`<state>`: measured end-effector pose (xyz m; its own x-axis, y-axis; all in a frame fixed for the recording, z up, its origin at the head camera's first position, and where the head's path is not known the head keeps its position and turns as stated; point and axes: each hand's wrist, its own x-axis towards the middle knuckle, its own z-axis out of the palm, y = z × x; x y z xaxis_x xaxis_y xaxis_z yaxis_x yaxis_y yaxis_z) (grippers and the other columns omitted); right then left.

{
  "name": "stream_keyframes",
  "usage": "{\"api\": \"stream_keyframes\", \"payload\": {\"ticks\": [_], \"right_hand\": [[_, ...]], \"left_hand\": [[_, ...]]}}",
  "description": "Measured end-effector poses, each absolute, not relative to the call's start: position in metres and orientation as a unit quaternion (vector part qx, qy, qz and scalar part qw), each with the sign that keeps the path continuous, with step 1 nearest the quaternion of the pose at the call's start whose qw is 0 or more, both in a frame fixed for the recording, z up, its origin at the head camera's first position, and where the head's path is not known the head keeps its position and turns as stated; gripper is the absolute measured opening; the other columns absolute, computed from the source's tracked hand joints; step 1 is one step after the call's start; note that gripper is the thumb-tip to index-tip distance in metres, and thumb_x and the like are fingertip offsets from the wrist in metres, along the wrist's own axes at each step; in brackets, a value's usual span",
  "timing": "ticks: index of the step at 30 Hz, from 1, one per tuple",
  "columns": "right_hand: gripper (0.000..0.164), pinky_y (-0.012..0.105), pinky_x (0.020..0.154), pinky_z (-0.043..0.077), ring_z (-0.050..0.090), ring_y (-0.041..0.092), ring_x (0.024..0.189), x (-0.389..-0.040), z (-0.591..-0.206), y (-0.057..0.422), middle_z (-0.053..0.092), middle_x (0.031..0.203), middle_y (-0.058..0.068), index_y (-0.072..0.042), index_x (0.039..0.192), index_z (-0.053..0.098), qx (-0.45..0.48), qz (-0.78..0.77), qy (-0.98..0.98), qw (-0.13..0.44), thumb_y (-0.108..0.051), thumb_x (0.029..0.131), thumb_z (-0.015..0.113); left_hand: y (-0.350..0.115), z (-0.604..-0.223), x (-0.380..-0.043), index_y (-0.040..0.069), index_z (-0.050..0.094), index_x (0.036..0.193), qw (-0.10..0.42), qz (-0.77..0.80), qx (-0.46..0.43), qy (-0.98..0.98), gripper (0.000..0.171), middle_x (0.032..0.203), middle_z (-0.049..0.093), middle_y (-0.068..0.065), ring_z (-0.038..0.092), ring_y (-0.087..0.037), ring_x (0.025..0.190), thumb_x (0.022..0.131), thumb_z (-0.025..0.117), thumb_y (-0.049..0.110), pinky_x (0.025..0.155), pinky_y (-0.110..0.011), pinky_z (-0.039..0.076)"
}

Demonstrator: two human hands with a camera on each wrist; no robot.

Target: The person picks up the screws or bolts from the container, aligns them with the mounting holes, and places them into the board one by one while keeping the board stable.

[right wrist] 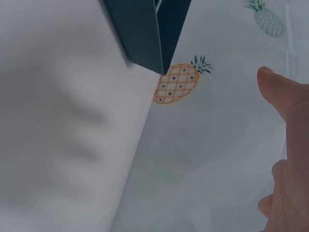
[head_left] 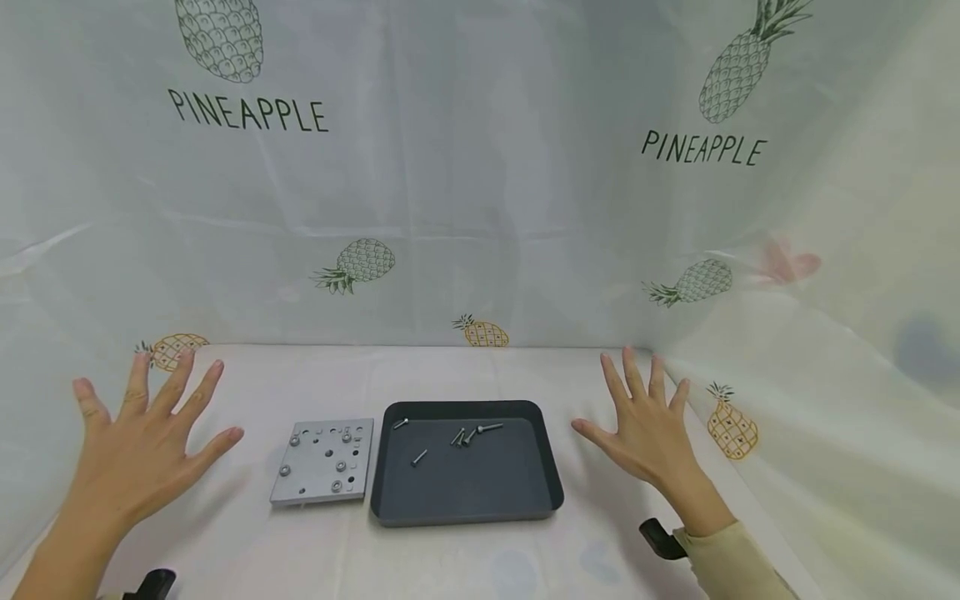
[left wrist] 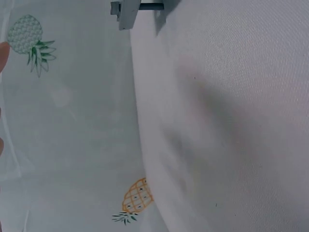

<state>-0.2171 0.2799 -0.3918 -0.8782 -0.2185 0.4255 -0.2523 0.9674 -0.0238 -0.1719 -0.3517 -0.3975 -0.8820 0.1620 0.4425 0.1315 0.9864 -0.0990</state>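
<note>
My left hand [head_left: 142, 450] is spread wide over the left side of the table, fingers straight and holding nothing. Nearest to it lies a flat silver metal plate [head_left: 311, 450] with several holes and several round fittings on its face. Right of the plate sits a shallow dark grey tray [head_left: 480, 500]. Several small screws [head_left: 420, 457] lie loose inside it, most of them towards the back. Beyond the tray, my right hand [head_left: 648, 433] is spread in the same way with nothing in it. In the right wrist view, a tray corner [right wrist: 145, 43] shows near the thumb.
A white cloth covers the table [head_left: 420, 558]. Behind it hangs a pale curtain [head_left: 480, 183] printed with pineapples, which also runs down the right side. Dark straps or mounts [head_left: 663, 538] sit at both wrists.
</note>
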Motion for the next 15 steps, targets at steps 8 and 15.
{"api": "stream_keyframes", "payload": {"ticks": [8,15], "right_hand": [[0.108,0.089,0.113,0.005,0.004,0.058,0.158,-0.223,-0.383,0.264,0.012,0.178,0.017,-0.018,0.172,0.019,0.136,0.043,-0.968,0.206,-0.076,0.091,0.063],[0.108,0.086,0.117,0.006,0.002,0.053,0.161,-0.231,-0.376,0.244,0.003,0.179,0.011,-0.021,0.173,0.013,0.162,0.049,-0.969,0.182,-0.076,0.093,0.06]], "left_hand": [[-0.348,-0.399,-0.168,0.032,0.005,0.172,0.229,0.025,-0.074,-0.97,0.103,0.179,-0.004,-0.008,-0.025,-0.039,0.16,0.095,0.06,0.072,0.109,-0.073,-0.031],[-0.34,-0.403,-0.167,0.031,0.003,0.172,0.232,0.009,-0.082,-0.969,0.104,0.179,-0.005,-0.006,-0.023,-0.04,0.16,0.095,0.061,0.071,0.109,-0.077,-0.029]]}}
